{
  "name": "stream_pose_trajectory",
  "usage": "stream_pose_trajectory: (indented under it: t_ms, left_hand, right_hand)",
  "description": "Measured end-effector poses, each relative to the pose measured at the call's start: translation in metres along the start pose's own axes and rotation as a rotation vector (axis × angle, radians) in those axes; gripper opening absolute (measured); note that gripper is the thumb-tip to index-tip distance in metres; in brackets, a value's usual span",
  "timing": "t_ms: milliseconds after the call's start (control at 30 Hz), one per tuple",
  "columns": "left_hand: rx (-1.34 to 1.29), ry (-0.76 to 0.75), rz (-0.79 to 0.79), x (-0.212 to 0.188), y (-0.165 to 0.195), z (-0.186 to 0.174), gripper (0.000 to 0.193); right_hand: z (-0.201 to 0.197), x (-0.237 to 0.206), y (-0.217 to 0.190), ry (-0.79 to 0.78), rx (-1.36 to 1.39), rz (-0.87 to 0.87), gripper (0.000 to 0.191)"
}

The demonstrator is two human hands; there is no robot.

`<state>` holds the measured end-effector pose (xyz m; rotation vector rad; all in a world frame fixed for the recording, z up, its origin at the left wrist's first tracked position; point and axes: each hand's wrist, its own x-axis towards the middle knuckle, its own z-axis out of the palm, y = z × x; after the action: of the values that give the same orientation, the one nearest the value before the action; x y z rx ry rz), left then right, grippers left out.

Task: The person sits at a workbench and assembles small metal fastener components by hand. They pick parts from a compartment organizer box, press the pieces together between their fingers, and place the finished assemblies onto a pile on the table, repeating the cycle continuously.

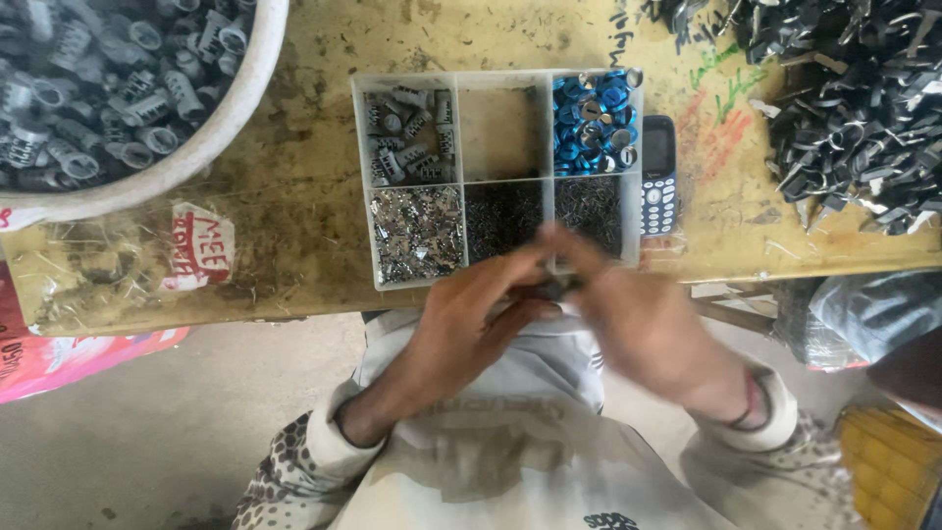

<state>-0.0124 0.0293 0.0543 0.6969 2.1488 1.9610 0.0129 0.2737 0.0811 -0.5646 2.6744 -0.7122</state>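
My left hand [481, 309] and my right hand [628, 304] meet just below the front edge of a clear six-compartment tray [459, 183]. Both hands pinch a small dark part [554, 288] between their fingertips; motion blur hides its shape. The tray holds grey metal cylinders [407, 132] at back left, an empty middle cell, blue round caps [594, 118] at back right, shiny small pieces [417, 231] at front left, and tiny dark bits [500, 216] in the two other front cells. My right fingers overlap the tray's front right cell.
A white bowl [226, 118] full of grey cylinders stands at the back left. A blue keypad phone [657, 177] lies right of the tray. A heap of dark metal parts [854, 108] covers the back right. The wooden table's front edge [245, 309] runs near my hands.
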Motion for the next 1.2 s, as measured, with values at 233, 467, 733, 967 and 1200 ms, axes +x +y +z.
stream_pose_trajectory:
  t_ms: [233, 467, 733, 967, 1200]
  left_hand:
    - [0.665, 0.188, -0.194, -0.015, -0.007, -0.052, 0.023]
    - [0.824, 0.074, -0.233, -0.007, 0.001, -0.046, 0.005]
    - [0.582, 0.218, -0.271, -0.018, 0.004, -0.069, 0.017]
    - [0.344, 0.336, -0.321, -0.026, -0.013, -0.088, 0.018]
    - [0.276, 0.311, -0.144, -0.02, -0.022, -0.084, 0.021]
  right_hand:
    - [-0.007, 0.025, 0.058, 0.577, -0.537, 0.147, 0.039]
    - [-0.033, 0.062, -0.008, 0.25, 0.153, -0.054, 0.013]
    - [0.0, 0.098, -0.038, 0.067, -0.178, -0.202, 0.015]
    - [0.01, 0.105, -0.04, 0.166, 0.223, -0.081, 0.014]
    - [0.032, 0.099, -0.02, 0.178, 0.611, 0.317, 0.005]
